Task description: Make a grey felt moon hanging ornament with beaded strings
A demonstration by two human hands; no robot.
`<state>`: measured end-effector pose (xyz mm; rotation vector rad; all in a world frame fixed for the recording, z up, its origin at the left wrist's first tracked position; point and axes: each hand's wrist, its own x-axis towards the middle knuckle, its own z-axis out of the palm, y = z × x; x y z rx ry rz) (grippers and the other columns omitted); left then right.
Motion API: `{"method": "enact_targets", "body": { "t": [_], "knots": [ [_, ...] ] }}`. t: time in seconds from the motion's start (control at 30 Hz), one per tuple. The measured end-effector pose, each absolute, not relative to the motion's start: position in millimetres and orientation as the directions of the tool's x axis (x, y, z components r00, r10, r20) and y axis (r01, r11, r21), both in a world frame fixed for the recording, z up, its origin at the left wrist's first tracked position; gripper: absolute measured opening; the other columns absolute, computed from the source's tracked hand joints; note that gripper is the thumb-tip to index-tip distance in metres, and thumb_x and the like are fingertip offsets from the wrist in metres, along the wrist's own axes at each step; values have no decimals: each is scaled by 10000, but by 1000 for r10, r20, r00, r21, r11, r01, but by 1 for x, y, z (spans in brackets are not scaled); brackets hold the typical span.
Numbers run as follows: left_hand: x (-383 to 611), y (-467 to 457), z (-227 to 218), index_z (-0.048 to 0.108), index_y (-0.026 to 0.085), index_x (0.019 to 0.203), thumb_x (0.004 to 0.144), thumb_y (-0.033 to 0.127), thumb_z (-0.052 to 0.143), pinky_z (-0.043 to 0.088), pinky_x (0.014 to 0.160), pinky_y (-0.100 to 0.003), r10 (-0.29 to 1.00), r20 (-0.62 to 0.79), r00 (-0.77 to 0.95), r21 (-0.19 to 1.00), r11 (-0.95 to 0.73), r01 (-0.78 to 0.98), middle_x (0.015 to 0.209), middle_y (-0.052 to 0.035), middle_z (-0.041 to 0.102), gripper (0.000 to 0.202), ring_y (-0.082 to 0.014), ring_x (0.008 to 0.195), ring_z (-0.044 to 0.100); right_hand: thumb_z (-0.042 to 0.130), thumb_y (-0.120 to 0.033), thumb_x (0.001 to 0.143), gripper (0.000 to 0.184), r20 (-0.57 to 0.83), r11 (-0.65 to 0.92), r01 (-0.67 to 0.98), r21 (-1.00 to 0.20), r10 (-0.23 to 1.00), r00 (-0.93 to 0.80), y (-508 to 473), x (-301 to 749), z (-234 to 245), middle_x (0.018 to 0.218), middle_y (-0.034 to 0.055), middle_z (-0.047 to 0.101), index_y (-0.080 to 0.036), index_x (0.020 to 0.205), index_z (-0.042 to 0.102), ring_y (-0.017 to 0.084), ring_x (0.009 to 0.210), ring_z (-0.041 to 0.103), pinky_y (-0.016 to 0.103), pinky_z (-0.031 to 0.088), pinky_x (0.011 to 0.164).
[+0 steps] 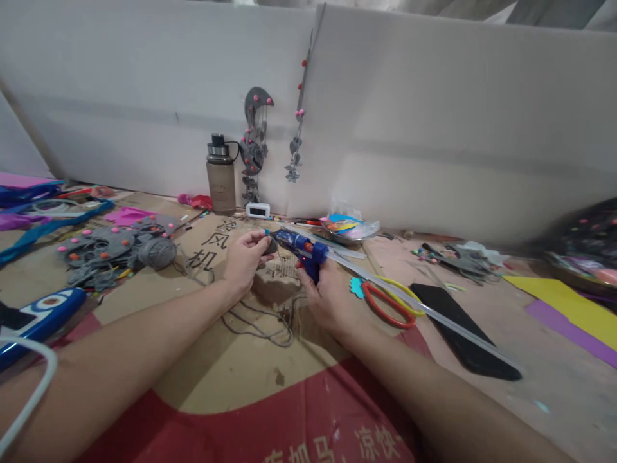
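My right hand [330, 292] is wrapped round the handle of a blue hot glue gun [311, 254], with a long clear glue stick [424, 308] sticking out of its back end. The gun's nozzle points left, at my left hand [245, 260]. Between the left thumb and fingers I pinch a small dark grey felt piece [272, 245], close to the nozzle. Whether the nozzle touches it I cannot tell. Below both hands a loose grey yarn strand [263, 331] lies in loops on the cardboard [216, 379].
Scissors [390, 308] and a black phone [463, 331] lie right of my right hand. Grey felt pieces with pompoms [106, 247] and a yarn ball [158, 253] lie left. A bottle [222, 180] and small white digital clock [258, 210] stand behind, near hanging felt ornaments [253, 141].
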<state>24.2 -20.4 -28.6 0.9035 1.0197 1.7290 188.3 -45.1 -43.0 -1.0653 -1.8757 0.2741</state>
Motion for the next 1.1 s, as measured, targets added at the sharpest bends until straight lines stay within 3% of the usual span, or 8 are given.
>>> {"method": "enact_targets", "body": {
  "t": [0.4, 0.77, 1.1],
  "knots": [
    [25, -20, -30, 624, 132, 760, 567, 302, 766, 553, 589, -268, 937, 140, -321, 926, -238, -291, 695, -11, 619, 294, -110, 603, 595, 450, -335, 871, 315, 629, 616, 585, -527, 746, -219, -46, 189, -43, 1029, 141, 636, -164, 1120, 539, 270, 927, 600, 424, 467, 830],
    [24, -21, -30, 622, 139, 753, 547, 336, 767, 533, 593, -258, 922, 177, -344, 933, -269, -239, 694, 0, 636, 319, -115, 608, 605, 437, -339, 880, 347, 559, 564, 629, -534, 794, -238, -50, 190, -37, 1088, 177, 629, -131, 1138, 540, 292, 995, 601, 436, 470, 861],
    [22, -17, -33, 620, 136, 777, 579, 338, 751, 490, 555, -217, 896, 237, -376, 936, -314, -157, 685, 3, 641, 312, -92, 554, 585, 447, -356, 875, 367, 603, 564, 649, -510, 773, -197, -49, 189, -39, 1076, 181, 637, -127, 1144, 545, 302, 976, 605, 444, 468, 847]
  ]
}}
